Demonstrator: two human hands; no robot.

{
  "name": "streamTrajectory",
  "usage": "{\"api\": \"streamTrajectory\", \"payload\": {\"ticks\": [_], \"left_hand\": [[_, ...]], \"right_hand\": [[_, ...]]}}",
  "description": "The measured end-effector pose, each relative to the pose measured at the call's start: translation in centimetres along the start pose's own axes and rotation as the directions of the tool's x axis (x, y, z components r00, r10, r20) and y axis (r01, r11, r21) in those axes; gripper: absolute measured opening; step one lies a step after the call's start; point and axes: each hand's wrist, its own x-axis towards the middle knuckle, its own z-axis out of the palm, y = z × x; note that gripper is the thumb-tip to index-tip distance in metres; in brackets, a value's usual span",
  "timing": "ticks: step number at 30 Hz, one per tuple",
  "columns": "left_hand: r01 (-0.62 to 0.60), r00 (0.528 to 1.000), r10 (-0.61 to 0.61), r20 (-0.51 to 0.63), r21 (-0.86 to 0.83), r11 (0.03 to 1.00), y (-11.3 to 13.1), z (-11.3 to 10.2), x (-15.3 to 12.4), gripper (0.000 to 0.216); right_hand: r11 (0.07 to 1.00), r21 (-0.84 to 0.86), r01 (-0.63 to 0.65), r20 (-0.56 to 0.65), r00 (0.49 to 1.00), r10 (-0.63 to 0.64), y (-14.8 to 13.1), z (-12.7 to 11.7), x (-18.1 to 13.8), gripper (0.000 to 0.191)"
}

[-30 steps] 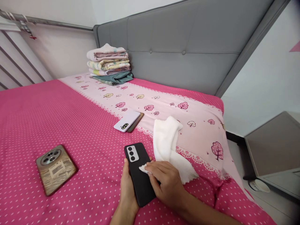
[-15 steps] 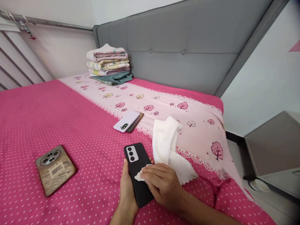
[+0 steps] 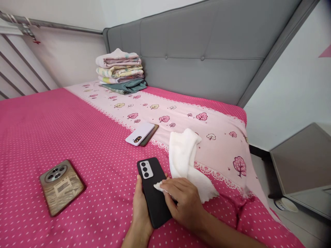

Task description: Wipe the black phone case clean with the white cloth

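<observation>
A black phone (image 3: 153, 193) lies back up on the pink dotted bed sheet (image 3: 51, 131), camera block toward the headboard. My left hand (image 3: 140, 210) grips its left edge. My right hand (image 3: 182, 201) presses a corner of a white cloth (image 3: 184, 158) onto the phone's back, fingers closed over the cloth. The rest of the cloth trails away toward the pale patterned strip.
A brown phone with a round camera (image 3: 61, 185) lies at the left. A white phone stacked on a dark one (image 3: 141, 133) sits farther up the bed. Folded linens (image 3: 120, 70) are piled by the grey headboard (image 3: 196, 51). A grey cabinet (image 3: 302, 165) stands at the right.
My right hand slid the cloth left and down over the black phone's back, then returned to the right. The left hand and the phone stayed in place.
</observation>
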Motion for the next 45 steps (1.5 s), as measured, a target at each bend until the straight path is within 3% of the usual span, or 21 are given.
{"api": "streamTrajectory", "payload": {"ticks": [8, 14, 19, 26, 33, 45], "left_hand": [[0.088, 0.993, -0.083, 0.081, -0.057, 0.994, 0.1, -0.5, 0.3, 0.059], [0.064, 0.996, -0.062, 0.065, -0.037, 0.997, 0.0, -0.7, 0.3, 0.056], [0.075, 0.994, -0.07, 0.084, -0.056, 0.996, 0.1, -0.8, 0.4, 0.056], [0.023, 1.0, -0.023, -0.007, -0.023, 0.999, 0.1, 0.0, 0.0, 0.06], [0.008, 1.0, -0.008, -0.008, 0.002, 1.0, 0.2, 0.0, 0.0, 0.058], [0.101, 0.992, -0.096, 0.079, -0.066, 0.993, 0.1, -0.4, 0.2, 0.059]], "right_hand": [[0.98, 0.117, 0.159, 0.074, 0.983, -0.168, -0.3, -0.7, 0.6, 0.023], [0.96, 0.152, 0.237, 0.125, 0.958, -0.257, -0.5, -1.0, 0.7, 0.022], [0.975, 0.12, 0.187, 0.094, 0.976, -0.199, -0.5, -0.7, 0.5, 0.023], [0.999, -0.001, 0.033, 0.038, 0.999, -0.033, -0.1, -0.2, 0.3, 0.024], [0.999, -0.033, -0.006, 0.024, 1.0, 0.006, 0.3, -0.1, 0.3, 0.026], [0.961, 0.144, 0.235, 0.137, 0.957, -0.254, -0.4, -1.2, 0.8, 0.023]]}}
